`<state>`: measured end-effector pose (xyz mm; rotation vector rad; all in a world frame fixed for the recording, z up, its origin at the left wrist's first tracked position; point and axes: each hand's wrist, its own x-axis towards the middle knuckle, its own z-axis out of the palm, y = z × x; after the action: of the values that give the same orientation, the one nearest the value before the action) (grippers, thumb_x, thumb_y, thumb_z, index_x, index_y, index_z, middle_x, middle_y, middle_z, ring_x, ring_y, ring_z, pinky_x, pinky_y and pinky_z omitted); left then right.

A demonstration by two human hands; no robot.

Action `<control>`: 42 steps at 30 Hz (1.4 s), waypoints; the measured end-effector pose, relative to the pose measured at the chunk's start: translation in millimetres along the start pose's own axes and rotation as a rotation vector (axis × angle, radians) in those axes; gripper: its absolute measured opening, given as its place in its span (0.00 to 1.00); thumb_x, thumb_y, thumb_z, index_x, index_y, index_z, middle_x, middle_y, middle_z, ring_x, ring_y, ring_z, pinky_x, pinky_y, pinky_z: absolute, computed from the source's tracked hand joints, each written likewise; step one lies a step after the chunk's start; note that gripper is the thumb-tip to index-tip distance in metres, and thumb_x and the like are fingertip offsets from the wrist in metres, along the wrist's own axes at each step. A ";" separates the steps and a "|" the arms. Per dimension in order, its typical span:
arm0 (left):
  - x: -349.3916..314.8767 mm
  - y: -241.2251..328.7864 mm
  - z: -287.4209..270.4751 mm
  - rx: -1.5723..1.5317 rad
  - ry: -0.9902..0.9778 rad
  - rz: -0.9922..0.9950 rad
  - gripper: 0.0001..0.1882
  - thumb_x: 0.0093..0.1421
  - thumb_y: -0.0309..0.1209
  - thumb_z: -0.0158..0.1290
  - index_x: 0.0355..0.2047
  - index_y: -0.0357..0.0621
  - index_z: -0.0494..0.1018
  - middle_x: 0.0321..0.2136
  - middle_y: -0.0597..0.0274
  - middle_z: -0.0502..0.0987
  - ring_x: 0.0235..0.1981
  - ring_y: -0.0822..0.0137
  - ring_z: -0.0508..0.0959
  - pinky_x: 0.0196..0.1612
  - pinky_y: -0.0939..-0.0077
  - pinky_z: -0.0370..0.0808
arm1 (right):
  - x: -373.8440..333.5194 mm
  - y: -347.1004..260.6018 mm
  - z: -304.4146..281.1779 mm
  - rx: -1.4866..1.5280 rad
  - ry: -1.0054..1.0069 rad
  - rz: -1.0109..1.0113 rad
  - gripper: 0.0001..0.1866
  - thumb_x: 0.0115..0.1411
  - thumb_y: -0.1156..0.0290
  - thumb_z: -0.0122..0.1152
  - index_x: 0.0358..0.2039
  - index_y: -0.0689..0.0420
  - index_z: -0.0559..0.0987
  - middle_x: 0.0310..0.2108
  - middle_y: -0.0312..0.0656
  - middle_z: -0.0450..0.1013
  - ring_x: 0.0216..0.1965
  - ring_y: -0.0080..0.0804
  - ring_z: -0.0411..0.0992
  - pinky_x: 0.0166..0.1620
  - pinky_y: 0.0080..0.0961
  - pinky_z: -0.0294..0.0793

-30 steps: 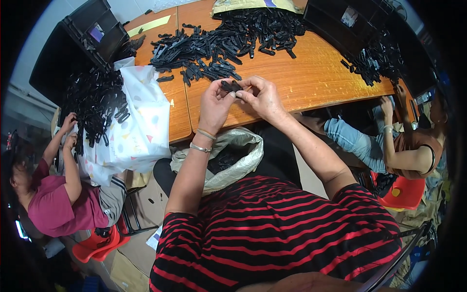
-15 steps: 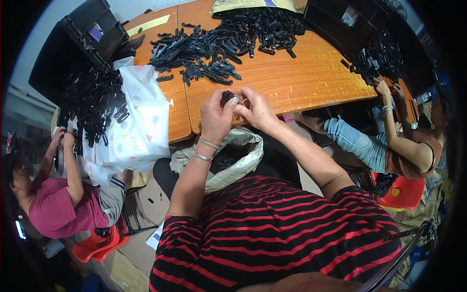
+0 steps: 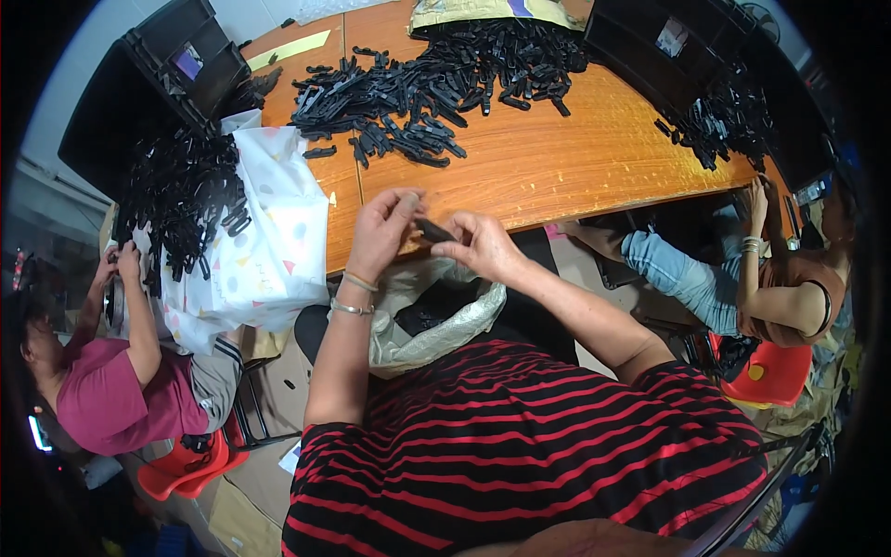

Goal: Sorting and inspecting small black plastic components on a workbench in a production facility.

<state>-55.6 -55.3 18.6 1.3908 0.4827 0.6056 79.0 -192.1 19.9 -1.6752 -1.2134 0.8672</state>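
Brown wood, scuffed along the near edge, makes up the worktop (image 3: 538, 167), with a seam running across it. Over that near edge, between the person's two hands, is a small dark piece (image 3: 433, 230), held in the air and tilted, its lower end toward the right. The right hand (image 3: 487, 249) has it pinched between thumb and forefinger. The left hand (image 3: 376, 227) is just beside its upper end, fingers curled and thumb raised; blur hides whether those fingers hold anything or touch the piece.

Judging by this pose, the step in hand is close handling of one single piece, with the right hand bearing it. A next move would call for a steady right-hand pinch, and for the left fingertips to stay clear of the piece or meet its end squarely.

Below the hands, a pale woven sack (image 3: 445, 336) gapes at the person's lap, dark contents (image 3: 422, 314) inside. Beyond the hands lies a broad heap of black parts (image 3: 436, 88), spilling from a paper bag (image 3: 492, 13) at the far side. To the left, a white patterned sheet (image 3: 283, 200) bears another dark pile (image 3: 181, 200) before a black crate (image 3: 130, 84); a co-worker in a maroon top (image 3: 102, 395) sits there. To the right, another co-worker (image 3: 794, 288) sits near a further black heap (image 3: 719, 121).
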 end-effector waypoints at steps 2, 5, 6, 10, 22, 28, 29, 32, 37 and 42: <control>21.6 -5.4 -5.3 0.036 0.067 0.042 0.11 0.63 0.31 0.51 0.42 0.37 0.72 0.30 0.64 0.75 0.28 0.76 0.75 0.32 0.83 0.73 | -8.0 17.0 8.5 -0.341 0.021 -0.284 0.15 0.48 0.65 0.70 0.29 0.60 0.76 0.21 0.44 0.73 0.23 0.33 0.73 0.27 0.28 0.71; 56.5 1.2 -9.1 0.722 0.272 0.117 0.11 0.60 0.35 0.54 0.39 0.42 0.74 0.21 0.63 0.76 0.24 0.71 0.77 0.29 0.79 0.73 | -15.6 20.5 11.7 -0.463 -0.107 -0.383 0.18 0.46 0.59 0.70 0.32 0.57 0.78 0.26 0.47 0.75 0.32 0.48 0.74 0.35 0.38 0.73; 65.8 4.3 -6.7 0.720 0.261 0.124 0.11 0.60 0.35 0.54 0.39 0.42 0.74 0.21 0.63 0.76 0.24 0.71 0.77 0.29 0.79 0.73 | -14.8 20.2 8.7 -0.489 -0.120 -0.399 0.17 0.46 0.59 0.70 0.32 0.56 0.78 0.26 0.47 0.75 0.32 0.47 0.75 0.34 0.37 0.73; 94.0 6.0 -1.0 1.129 0.350 0.193 0.18 0.57 0.48 0.53 0.31 0.45 0.76 0.23 0.51 0.77 0.28 0.50 0.77 0.31 0.61 0.73 | 35.5 14.4 -52.2 -0.433 0.115 -0.282 0.11 0.49 0.62 0.67 0.26 0.56 0.79 0.25 0.48 0.75 0.27 0.45 0.75 0.31 0.36 0.73; 112.5 14.4 0.1 1.136 0.239 -0.151 0.16 0.46 0.37 0.64 0.30 0.41 0.73 0.29 0.54 0.79 0.35 0.55 0.78 0.38 0.66 0.74 | 158.0 65.6 -161.4 -1.018 0.436 0.033 0.13 0.47 0.69 0.65 0.35 0.56 0.78 0.35 0.50 0.75 0.39 0.49 0.74 0.41 0.41 0.73; 98.0 -8.0 -28.4 0.456 0.311 0.001 0.18 0.51 0.23 0.60 0.42 0.34 0.69 0.24 0.64 0.74 0.27 0.74 0.74 0.31 0.81 0.73 | 124.7 49.3 -139.7 -0.578 0.367 0.013 0.11 0.52 0.69 0.64 0.30 0.63 0.74 0.25 0.49 0.75 0.29 0.37 0.75 0.34 0.33 0.72; 90.9 -0.2 -16.2 0.284 0.275 -0.028 0.18 0.54 0.19 0.54 0.46 0.33 0.67 0.29 0.61 0.77 0.29 0.72 0.77 0.31 0.81 0.74 | 113.8 45.5 -132.5 -0.451 0.377 0.008 0.11 0.53 0.70 0.64 0.28 0.64 0.73 0.22 0.46 0.73 0.27 0.30 0.72 0.32 0.29 0.71; 69.3 10.4 -5.3 -0.111 0.294 -0.049 0.15 0.57 0.19 0.52 0.46 0.35 0.68 0.32 0.62 0.77 0.27 0.73 0.76 0.30 0.84 0.75 | 89.4 16.4 -90.3 -0.197 0.334 -0.133 0.09 0.55 0.72 0.63 0.30 0.64 0.73 0.23 0.39 0.72 0.24 0.23 0.72 0.28 0.23 0.71; 46.4 19.3 4.8 -0.282 0.223 -0.084 0.13 0.59 0.19 0.51 0.46 0.38 0.69 0.35 0.63 0.77 0.35 0.74 0.78 0.34 0.85 0.76 | 67.8 -30.3 -41.0 0.068 0.289 -0.228 0.09 0.56 0.77 0.61 0.37 0.64 0.74 0.25 0.34 0.71 0.23 0.16 0.70 0.26 0.16 0.69; 33.9 26.1 20.0 -0.173 0.201 0.087 0.09 0.59 0.20 0.51 0.41 0.38 0.72 0.33 0.66 0.77 0.31 0.78 0.76 0.34 0.86 0.75 | 63.3 -40.4 -25.5 -0.065 0.358 -0.370 0.09 0.55 0.78 0.62 0.36 0.63 0.75 0.27 0.33 0.72 0.24 0.13 0.67 0.28 0.14 0.69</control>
<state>-20.0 -46.5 48.2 1.1967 0.5192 0.8436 105.4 -131.8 64.0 -1.5085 -1.2509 0.2900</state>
